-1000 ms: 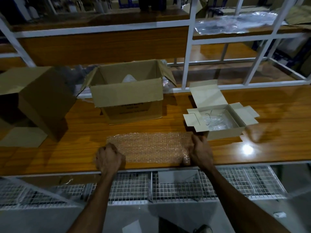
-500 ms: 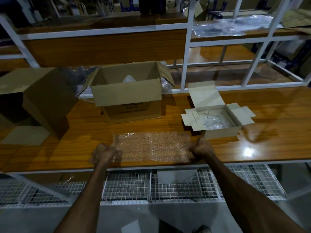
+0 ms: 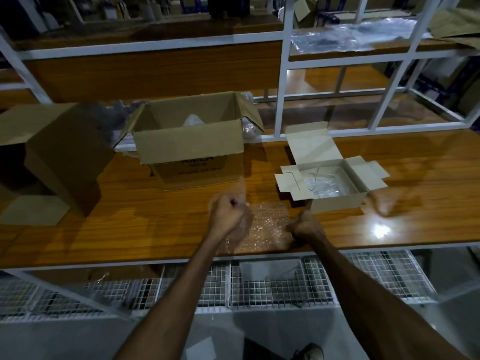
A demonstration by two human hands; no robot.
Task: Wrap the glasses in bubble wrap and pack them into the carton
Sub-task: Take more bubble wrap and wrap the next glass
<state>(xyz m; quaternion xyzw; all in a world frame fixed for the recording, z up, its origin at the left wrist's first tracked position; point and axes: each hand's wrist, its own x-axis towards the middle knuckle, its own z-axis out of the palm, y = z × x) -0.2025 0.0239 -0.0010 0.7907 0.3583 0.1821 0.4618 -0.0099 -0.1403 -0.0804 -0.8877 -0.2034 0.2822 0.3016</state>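
Head camera is looking down at a wooden workbench where a person is standing with both bare arms reaching forward. A sheet of bubble wrap is lying near the front edge of the bench, directly between the two hands. Left hand is curling into a loose fist and pinching the left end of the sheet, which is lifting off the bench and bending toward the middle. Right hand is also curling shut, gripping the right edge of the sheet against the bench. Just beyond the right hand, a small white box is sitting with its flaps open; something clear and glassy, probably the glasses, is lying inside it, though the detail is too faint to count them. Farther back and to the left, the brown carton is standing open with its flaps up, and a pale wrapped bundle is showing inside, so at least one item is probably packed already. Another brown box is lying on its side at the far left. Judging by this, the work is partly done: no glass is resting on the wrap yet, so lifting one out, rolling it up and placing it in the carton are all remaining.
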